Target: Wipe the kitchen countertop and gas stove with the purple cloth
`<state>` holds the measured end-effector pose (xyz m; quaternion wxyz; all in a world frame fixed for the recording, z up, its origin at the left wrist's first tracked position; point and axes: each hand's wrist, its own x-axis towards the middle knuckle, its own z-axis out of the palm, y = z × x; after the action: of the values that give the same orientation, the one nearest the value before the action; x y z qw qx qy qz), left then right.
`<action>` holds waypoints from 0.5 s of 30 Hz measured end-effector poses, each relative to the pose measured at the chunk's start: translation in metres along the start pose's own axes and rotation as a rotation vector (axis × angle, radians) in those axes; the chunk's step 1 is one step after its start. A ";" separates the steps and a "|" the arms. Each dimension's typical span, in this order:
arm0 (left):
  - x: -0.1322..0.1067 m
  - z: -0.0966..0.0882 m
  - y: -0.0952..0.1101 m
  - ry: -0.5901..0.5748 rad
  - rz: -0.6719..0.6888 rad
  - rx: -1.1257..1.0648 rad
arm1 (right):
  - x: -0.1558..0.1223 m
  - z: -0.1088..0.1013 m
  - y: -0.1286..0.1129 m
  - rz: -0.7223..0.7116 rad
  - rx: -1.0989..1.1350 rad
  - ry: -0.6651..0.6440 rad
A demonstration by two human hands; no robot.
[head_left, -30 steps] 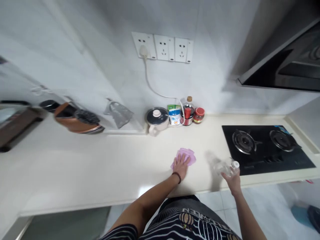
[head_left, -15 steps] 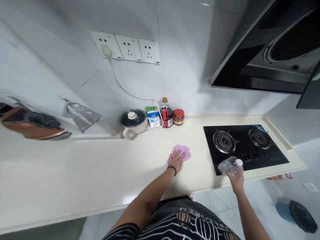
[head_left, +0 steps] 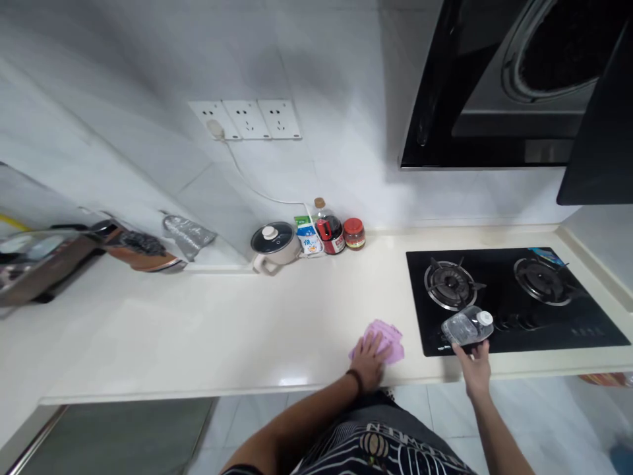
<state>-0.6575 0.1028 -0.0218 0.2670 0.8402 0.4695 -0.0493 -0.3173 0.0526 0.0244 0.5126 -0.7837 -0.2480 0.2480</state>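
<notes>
A crumpled pink cloth (head_left: 390, 342) lies on the white countertop, left of the stove. Over it is my left hand (head_left: 370, 361), pressing it down with the fingers spread across the fabric. A clear plastic bottle (head_left: 462, 328) with a white cap rests tilted on the near part of the black gas stove (head_left: 499, 290), close to the left burner. At the bottle's near side is my right hand (head_left: 475, 369), thumb and fingers apart, the tips at or touching its lower edge.
Along the wall stand a lidded electric pot (head_left: 277, 245), a blue-and-white packet (head_left: 309, 239), a dark sauce bottle (head_left: 332, 234) and a red-lidded jar (head_left: 355, 234). A range hood (head_left: 475, 148) overhangs the stove. A dish rack (head_left: 44, 264) is at far left.
My left hand has drawn the cloth toward the counter's near edge. The clear bottle has come down onto the stove, and my right hand's grip on it has loosened. The view has shifted.
</notes>
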 end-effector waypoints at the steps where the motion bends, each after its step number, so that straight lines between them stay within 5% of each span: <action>1: -0.002 0.011 0.008 -0.027 0.054 -0.003 | -0.009 -0.001 0.017 0.057 -0.062 0.000; 4: 0.011 0.022 0.021 -0.062 0.154 -0.018 | -0.032 0.001 0.065 -0.127 -0.251 -0.176; 8: 0.063 -0.008 0.016 -0.045 0.128 -0.010 | -0.043 0.022 0.085 -0.515 -0.521 -0.400; 15: 0.194 -0.105 -0.012 0.061 -0.100 0.079 | -0.035 0.061 0.049 -0.424 -1.035 -0.626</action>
<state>-0.5775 0.3073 -0.0020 0.2164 0.8266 0.5165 -0.0554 -0.3766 0.0543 -0.0380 0.0094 -0.7541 -0.6233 0.2066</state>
